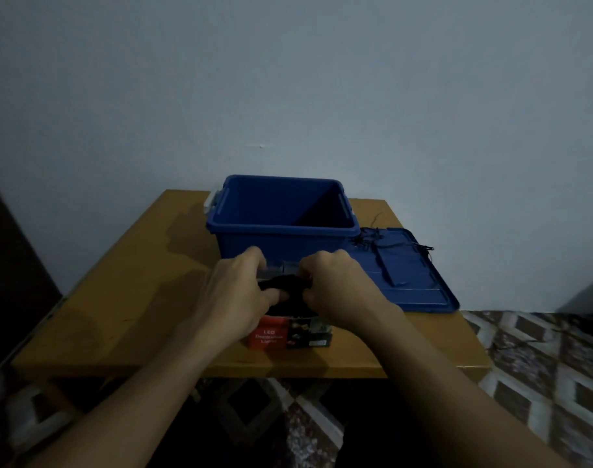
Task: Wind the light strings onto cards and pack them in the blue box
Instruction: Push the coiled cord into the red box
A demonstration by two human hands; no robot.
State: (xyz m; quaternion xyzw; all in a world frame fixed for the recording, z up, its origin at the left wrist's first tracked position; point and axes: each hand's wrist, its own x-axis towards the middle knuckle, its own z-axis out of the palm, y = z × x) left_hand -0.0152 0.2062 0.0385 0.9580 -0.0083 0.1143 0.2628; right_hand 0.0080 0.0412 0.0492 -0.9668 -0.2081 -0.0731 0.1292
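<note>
The open blue box (pixel 254 239) stands at the back middle of the wooden table (pixel 126 319). In front of it my left hand (pixel 241 292) and my right hand (pixel 335 285) hold a pale card (pixel 281 268) with a dark bundle of light string (pixel 286 285) wound across it, one hand at each end. Fingers of both hands curl round the bundle. Below my hands lies a red and black LED light package (pixel 288 334). A second dark light string (pixel 386 255) lies loose on the blue lid (pixel 420 288) to the right of the box.
The blue lid lies flat at the table's right side, overhanging the edge a little. A plain wall rises right behind the table. Patterned floor tiles (pixel 531 366) show to the right and below. The room is dim.
</note>
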